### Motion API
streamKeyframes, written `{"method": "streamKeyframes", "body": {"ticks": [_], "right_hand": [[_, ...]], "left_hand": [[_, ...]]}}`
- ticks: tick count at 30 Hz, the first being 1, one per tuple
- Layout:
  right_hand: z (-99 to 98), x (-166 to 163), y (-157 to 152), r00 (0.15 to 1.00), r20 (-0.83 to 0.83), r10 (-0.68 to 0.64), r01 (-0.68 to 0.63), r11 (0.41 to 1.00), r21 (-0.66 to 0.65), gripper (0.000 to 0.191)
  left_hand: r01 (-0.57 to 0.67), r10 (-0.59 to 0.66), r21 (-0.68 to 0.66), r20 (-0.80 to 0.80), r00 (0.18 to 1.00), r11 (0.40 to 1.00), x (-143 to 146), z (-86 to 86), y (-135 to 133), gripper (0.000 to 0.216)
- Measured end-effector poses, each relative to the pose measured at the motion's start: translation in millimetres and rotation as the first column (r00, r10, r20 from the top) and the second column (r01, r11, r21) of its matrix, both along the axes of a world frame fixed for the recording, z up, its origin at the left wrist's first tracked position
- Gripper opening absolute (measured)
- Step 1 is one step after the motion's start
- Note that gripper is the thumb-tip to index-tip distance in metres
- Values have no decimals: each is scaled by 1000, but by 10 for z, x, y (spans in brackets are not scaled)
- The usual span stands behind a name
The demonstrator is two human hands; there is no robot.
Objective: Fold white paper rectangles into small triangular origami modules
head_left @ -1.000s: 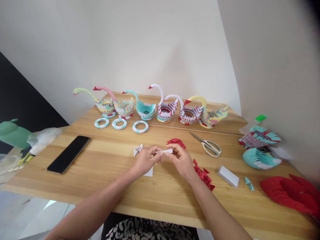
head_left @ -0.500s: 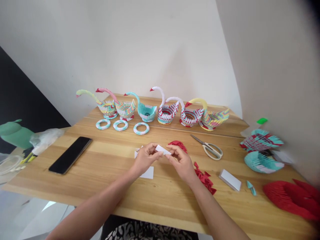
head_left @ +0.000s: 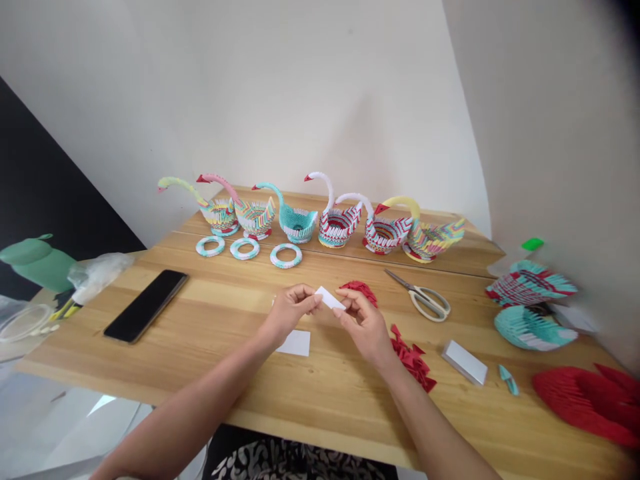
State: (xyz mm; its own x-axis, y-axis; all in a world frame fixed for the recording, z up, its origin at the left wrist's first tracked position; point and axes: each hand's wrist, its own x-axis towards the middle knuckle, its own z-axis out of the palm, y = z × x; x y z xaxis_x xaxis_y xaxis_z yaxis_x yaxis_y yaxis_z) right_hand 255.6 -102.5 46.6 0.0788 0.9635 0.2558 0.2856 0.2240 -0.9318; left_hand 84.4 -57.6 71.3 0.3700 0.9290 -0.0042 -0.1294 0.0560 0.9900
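Observation:
Between my two hands is a small white folded-looking strip of paper (head_left: pixel 330 299), raised a little above the wooden table. My left hand (head_left: pixel 293 310) pinches its left end with thumb and fingers. At the right end, my right hand (head_left: pixel 364 323) has it pinched too. Below my left hand lies a flat white paper rectangle (head_left: pixel 295 343). Just behind my right hand is a pile of red folded paper pieces (head_left: pixel 359 291), partly covered by the fingers. More red paper pieces (head_left: pixel 413 360) lie beside my right wrist.
Several paper swans (head_left: pixel 299 225) stand along the back, with paper rings (head_left: pixel 286 256) before them. Scissors (head_left: pixel 425 299) and a stack of white paper (head_left: pixel 465 362) lie to the right, near a red paper body (head_left: pixel 583 403). A phone (head_left: pixel 147 307) lies on the left.
The strip now shows its white face more and tilts down to the right. My hands have shifted slightly, and the whole view has moved a little.

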Motion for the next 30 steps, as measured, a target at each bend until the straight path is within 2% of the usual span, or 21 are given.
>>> {"method": "streamKeyframes", "body": {"ticks": [5,7,9,12,16,19,22,26,28,30], "right_hand": [[19,72,18,1000,17,-14,14,1000,17,29],[31,109,17,994,76,-75,70,995,65,27],[45,131,9,975,179,-133,102,980,172,26],[66,133,-7,925,361,-123,-10,938,347,28],[91,123,-11,862,505,-39,-234,853,466,23],[94,125,-2,853,520,-41,-278,808,520,21],[84,129,8,842,537,-56,-287,797,531,20],[69,132,13,823,567,-43,-307,805,508,19],[70,128,13,828,561,-29,-298,824,483,18],[76,121,13,852,523,-31,-253,850,463,15]], "left_hand": [[-28,33,-42,130,991,999,-87,9,96,25],[28,-19,-56,160,987,998,-129,12,139,25],[125,-112,-72,162,980,989,-157,13,160,24],[221,-207,-95,136,969,971,-164,-1,151,24],[241,-235,-93,77,969,966,-127,-43,128,28],[223,-223,-68,10,975,972,-85,-71,124,33],[228,-231,-52,-65,971,972,-49,-94,118,34],[178,-162,66,-195,967,982,-32,-122,89,27],[133,-66,195,-317,946,972,-32,-122,64,24],[142,26,344,-441,897,928,-32,-110,35,23]]}}
